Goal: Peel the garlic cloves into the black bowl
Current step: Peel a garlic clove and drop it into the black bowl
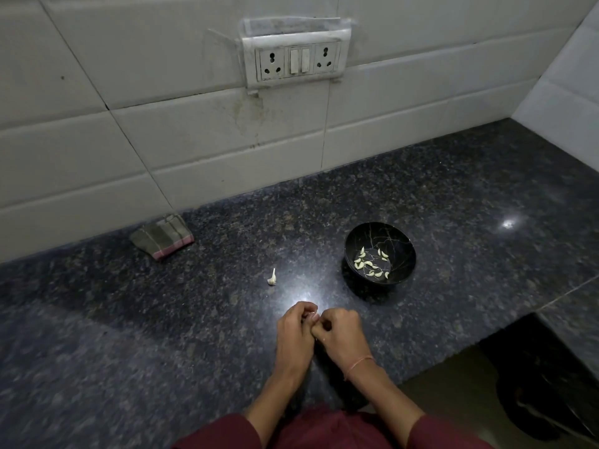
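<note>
The black bowl (380, 252) stands on the dark granite counter (194, 319) and holds several pale peeled cloves (369, 264). Left of it lies a small white piece of garlic (272, 277) with a stem. My left hand (296, 332) and my right hand (338, 333) meet just above the counter in front of the bowl, fingers curled together around a small pale garlic clove (316, 316), which is mostly hidden between the fingertips.
A folded grey cloth (162, 236) lies at the back left against the tiled wall. A socket and switch plate (296, 61) is on the wall. The counter's edge drops off at the right front (453, 351).
</note>
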